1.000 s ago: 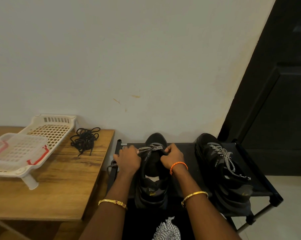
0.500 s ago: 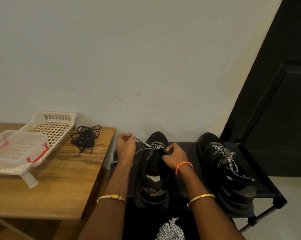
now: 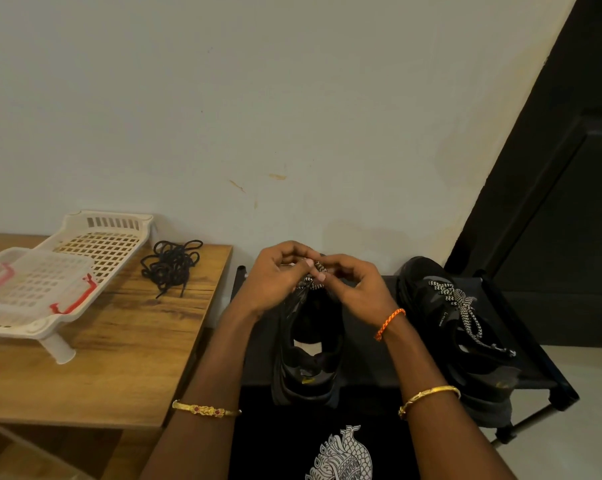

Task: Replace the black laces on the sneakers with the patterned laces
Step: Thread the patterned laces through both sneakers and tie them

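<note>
Two black sneakers stand on a low black rack. The left sneaker is right in front of me, heel towards me. Over its toe end my left hand and my right hand meet, and both pinch the black-and-white patterned lace between curled fingers. The lace ends are mostly hidden by my fingers. The right sneaker carries a tied patterned lace. A tangle of black laces lies on the wooden table to the left.
A cream plastic slotted tray on legs, with a clear red-clipped box resting on it, fills the table's left side. A pale wall rises behind. A dark door stands at the right, with light floor beyond the rack.
My hands were apart, the left one pulling the lace out to the left. Now both hands have come together over the toe of the left sneaker and pinch the lace close.
</note>
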